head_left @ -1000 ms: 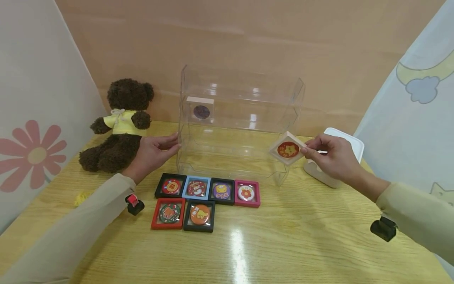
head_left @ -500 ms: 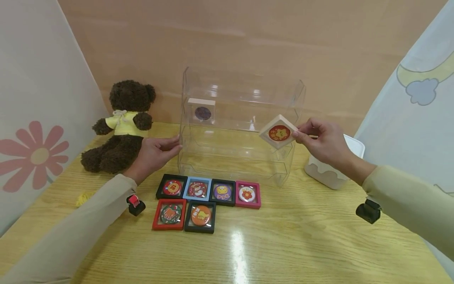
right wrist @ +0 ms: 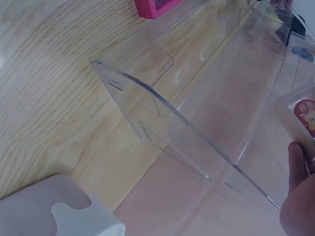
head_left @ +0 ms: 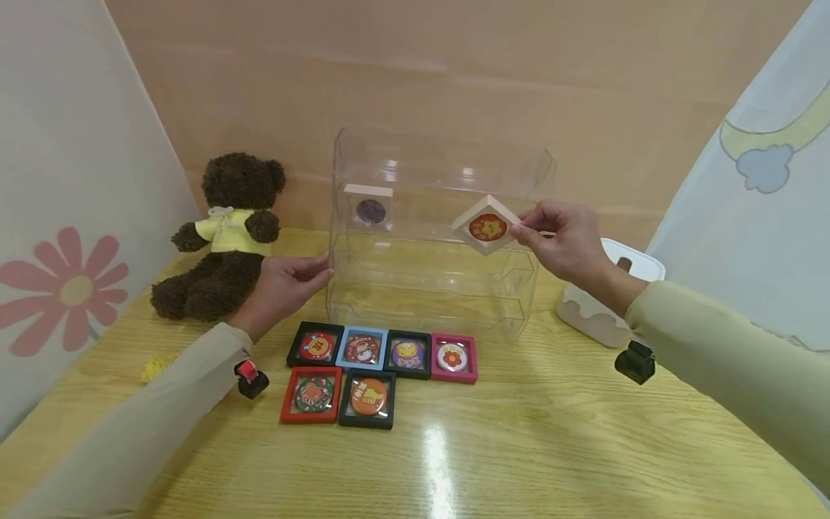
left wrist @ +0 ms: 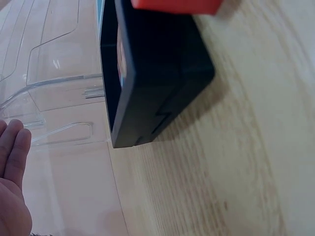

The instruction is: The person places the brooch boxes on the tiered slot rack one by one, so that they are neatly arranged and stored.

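Observation:
In the head view, my right hand [head_left: 560, 238] pinches a corner of a pale square frame [head_left: 488, 225], held tilted like a diamond in front of the right half of a clear acrylic display rack [head_left: 415, 277]. A red badge with a yellow star shows in that frame. My left hand [head_left: 285, 288] touches the rack's left side edge, its fingers straight in the left wrist view. Another pale frame [head_left: 369, 207] with a dark round badge stands on the rack's left side. In the right wrist view, my thumb and fingers are partly cut off.
Several badge frames lie in two rows before the rack, including a pink frame [head_left: 454, 358] and a red frame [head_left: 310, 395]. A brown teddy bear [head_left: 230, 234] in yellow sits left. A white lidded box [head_left: 593, 313] stands right. Yellow yarn [head_left: 158, 369] lies by my left sleeve.
My right hand has carried the pale frame left and upward, from beside the rack's lower right to before its middle tier. The left hand stays at the rack's side.

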Tool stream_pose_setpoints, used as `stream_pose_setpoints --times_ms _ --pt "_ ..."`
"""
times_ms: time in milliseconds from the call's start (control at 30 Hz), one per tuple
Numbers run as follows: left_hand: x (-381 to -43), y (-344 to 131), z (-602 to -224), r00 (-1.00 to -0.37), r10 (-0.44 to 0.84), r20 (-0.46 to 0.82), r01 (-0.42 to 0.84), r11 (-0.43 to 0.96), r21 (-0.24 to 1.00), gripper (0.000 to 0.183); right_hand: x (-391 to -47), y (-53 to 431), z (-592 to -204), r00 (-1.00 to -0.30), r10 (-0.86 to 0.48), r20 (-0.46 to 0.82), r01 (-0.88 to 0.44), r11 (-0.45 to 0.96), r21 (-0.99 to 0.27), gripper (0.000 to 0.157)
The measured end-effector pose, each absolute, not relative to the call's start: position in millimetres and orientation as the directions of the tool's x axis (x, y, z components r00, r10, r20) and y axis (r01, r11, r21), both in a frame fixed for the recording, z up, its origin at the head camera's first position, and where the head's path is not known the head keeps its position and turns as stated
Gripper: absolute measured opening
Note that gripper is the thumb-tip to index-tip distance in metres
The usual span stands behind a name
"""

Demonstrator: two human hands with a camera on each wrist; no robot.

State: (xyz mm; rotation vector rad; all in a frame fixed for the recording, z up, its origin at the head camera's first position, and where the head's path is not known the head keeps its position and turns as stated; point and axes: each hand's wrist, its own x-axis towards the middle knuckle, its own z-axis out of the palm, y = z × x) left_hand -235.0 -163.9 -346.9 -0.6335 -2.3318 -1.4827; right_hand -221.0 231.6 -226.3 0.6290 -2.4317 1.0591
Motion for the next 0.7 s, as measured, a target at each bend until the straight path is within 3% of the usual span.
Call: stream_pose_setpoints --times_ms 700 --pt "-214 -153 -324 -0.818 0.205 0.538 0.574 0.366 0.733 0.027 -251 183 -214 -0.721 -0.293 0.628 -0.659 0.572 -0.489 0.013"
